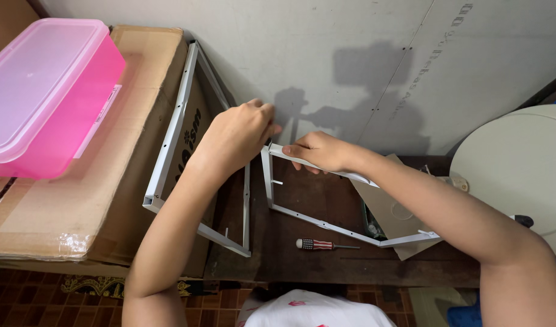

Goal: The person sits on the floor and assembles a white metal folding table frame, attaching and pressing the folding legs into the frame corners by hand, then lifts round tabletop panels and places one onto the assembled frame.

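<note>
While we look down at the dark wooden table (pixel 326 254), these lines hold:
Frame: white metal shelf frame (pixel 317 223) at centre, stiff, light, we judge; best gripped at its corner.
Left hand (pixel 235 140): pinched at the top corner, 11 o'clock.
Right hand (pixel 320 151): clasping the top rail.
Screwdriver (pixel 323 244): 6 o'clock, untouched.
Second frame (pixel 172 133): 9 o'clock, against a cardboard box (pixel 78 200).

1. Bare wooden table (pixel 326 254) lies open inside the white frame (pixel 326 225), save a screwdriver (pixel 317 244).
2. Wall (pixel 326 54) blocks just behind.
3. Cardboard box (pixel 102 181) and leaning frame (pixel 175 130) crowd the left.
4. Round white disc (pixel 520 169) closes the right.
</note>
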